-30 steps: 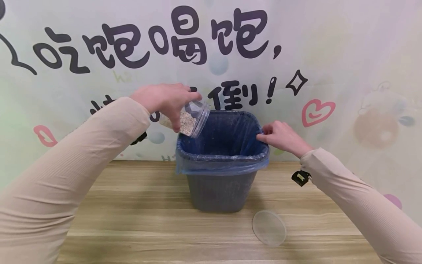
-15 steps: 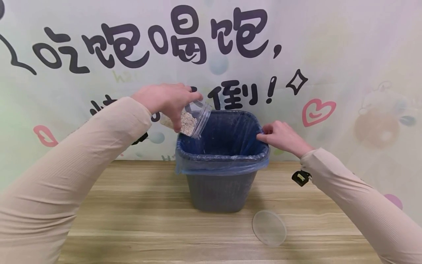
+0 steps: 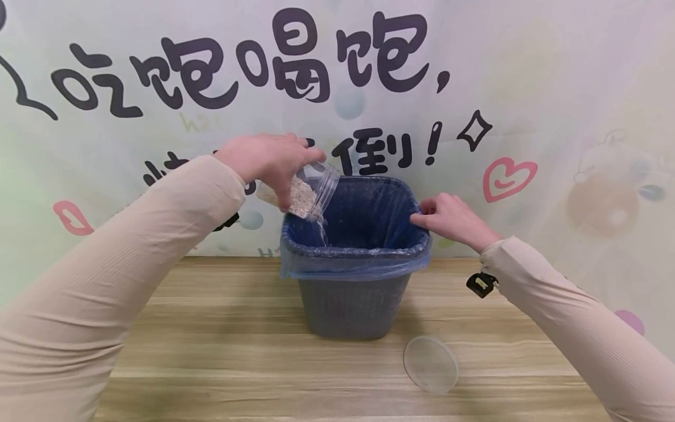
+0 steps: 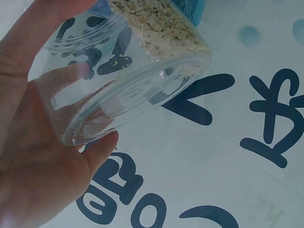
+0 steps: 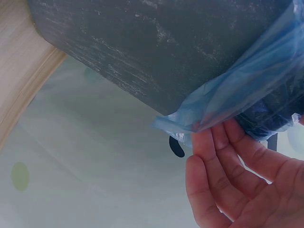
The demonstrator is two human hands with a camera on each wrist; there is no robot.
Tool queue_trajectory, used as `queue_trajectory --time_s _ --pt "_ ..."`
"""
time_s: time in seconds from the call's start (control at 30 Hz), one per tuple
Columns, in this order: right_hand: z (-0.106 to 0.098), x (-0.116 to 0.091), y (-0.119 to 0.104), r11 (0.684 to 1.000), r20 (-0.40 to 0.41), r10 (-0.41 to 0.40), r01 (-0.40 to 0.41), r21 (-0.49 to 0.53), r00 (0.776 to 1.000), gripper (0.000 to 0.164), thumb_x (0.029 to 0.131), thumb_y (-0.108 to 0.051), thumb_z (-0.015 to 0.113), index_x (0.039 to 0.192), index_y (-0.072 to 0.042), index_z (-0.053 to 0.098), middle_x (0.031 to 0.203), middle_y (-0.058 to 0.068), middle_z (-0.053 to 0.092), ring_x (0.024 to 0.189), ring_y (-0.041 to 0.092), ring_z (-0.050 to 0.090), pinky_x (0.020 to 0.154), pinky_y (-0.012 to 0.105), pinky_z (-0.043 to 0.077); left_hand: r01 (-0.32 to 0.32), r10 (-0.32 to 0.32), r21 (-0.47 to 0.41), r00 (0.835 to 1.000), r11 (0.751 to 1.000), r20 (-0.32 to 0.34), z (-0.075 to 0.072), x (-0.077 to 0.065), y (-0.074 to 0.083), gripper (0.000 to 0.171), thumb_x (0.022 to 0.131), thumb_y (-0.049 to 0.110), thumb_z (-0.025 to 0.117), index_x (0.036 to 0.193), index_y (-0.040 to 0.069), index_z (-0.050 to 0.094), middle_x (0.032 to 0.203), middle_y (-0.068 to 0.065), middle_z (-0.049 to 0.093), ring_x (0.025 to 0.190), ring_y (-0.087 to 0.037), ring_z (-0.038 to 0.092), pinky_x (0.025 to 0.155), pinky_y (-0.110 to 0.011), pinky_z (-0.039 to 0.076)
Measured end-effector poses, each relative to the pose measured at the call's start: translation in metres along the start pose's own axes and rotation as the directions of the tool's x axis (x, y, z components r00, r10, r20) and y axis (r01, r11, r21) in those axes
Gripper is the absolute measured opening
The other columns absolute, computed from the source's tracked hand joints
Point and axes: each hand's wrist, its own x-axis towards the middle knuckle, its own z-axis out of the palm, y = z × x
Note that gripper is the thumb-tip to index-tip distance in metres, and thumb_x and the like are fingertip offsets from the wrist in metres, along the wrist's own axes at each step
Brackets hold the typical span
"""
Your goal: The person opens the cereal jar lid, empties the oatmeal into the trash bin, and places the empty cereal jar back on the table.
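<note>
My left hand (image 3: 269,161) grips a clear plastic jar (image 3: 328,186), tilted with its mouth down over the left rim of a grey trash bin (image 3: 353,310). Pale flakes like rolled oats (image 3: 302,198) lie along the jar's lower side, and a thin trickle of them falls into the bin. In the left wrist view, thumb and fingers wrap the jar (image 4: 137,102) near its base. A blue bag (image 3: 358,268) lines the bin and folds over its rim. At the right rim, my right hand (image 3: 453,221) holds the edge, its fingers (image 5: 230,164) curled against the bag from outside.
A round translucent lid (image 3: 430,364) lies on the wooden table (image 3: 211,351), right of the bin and nearer to me. Behind the bin hangs a pale printed backdrop (image 3: 554,76) with large black characters.
The jar has tipped slightly further and shifted a little right. Flakes have slid toward its mouth and now spill into the bin. My right hand stays at the rim.
</note>
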Motion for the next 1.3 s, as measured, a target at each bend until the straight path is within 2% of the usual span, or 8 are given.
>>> queue_trajectory --time_s 0.33,0.77,1.3 --pt "0.001 0.001 0.0009 1.0 0.005 0.0 0.0 0.004 1.0 0.028 0.088 -0.026 0.057 0.065 -0.009 0.053 0.058 -0.001 0.044 0.055 0.018 0.043 0.053 0.031 0.033 -0.002 0.002 -0.002 1.0 1.0 0.0 0.0001 -0.0007 0.0003 0.098 0.067 0.022 0.087 0.146 0.007 0.033 0.134 -0.021 0.044 0.121 -0.037 0.041 0.097 -0.051 0.041" --pt "-0.0001 0.0013 0.0009 1.0 0.003 -0.009 0.009 0.001 1.0 0.029 0.088 -0.025 0.057 0.063 -0.01 0.051 0.058 0.0 0.043 0.054 0.018 0.042 0.052 0.031 0.033 -0.011 0.011 0.011 1.0 1.0 -0.012 -0.0001 0.001 -0.0002 0.098 0.065 0.022 0.088 0.146 0.007 0.034 0.131 -0.021 0.045 0.119 -0.037 0.042 0.097 -0.051 0.04" --pt "0.0004 0.0017 0.0015 1.0 0.012 0.002 -0.002 -0.002 1.0 0.029 0.088 -0.025 0.057 0.065 -0.009 0.051 0.058 0.0 0.043 0.055 0.018 0.043 0.053 0.031 0.033 0.014 -0.014 0.024 1.0 1.0 0.005 -0.0008 0.0021 0.0025 0.098 0.066 0.023 0.088 0.147 0.011 0.033 0.132 -0.02 0.044 0.121 -0.036 0.04 0.096 -0.051 0.041"
